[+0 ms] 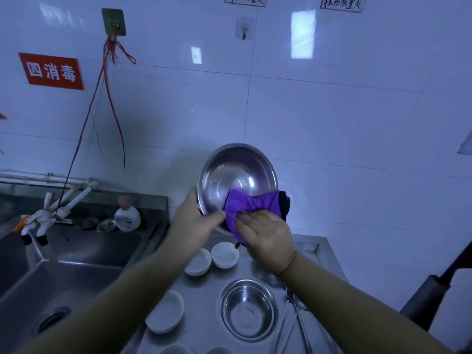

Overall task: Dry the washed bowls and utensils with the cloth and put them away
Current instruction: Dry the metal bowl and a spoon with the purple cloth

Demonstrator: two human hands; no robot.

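My left hand (196,221) grips the lower left rim of a large steel bowl (235,175), held up and tilted with its inside facing me. My right hand (265,236) grips a purple cloth (255,204) and presses it over the bowl's lower right rim. Below on the steel counter (306,245) stand several small white bowls (224,254) (198,261) (166,315) and a second steel bowl (247,309). Long metal utensils (297,315) lie to the right of that bowl.
A steel sink (63,277) lies to the left, with a white tap (61,203), a soap bottle (127,217) and a small metal strainer (106,224) on its back ledge. The tiled wall carries hooks (244,30) and a red sign (52,71). A dark handle (434,292) juts in at right.
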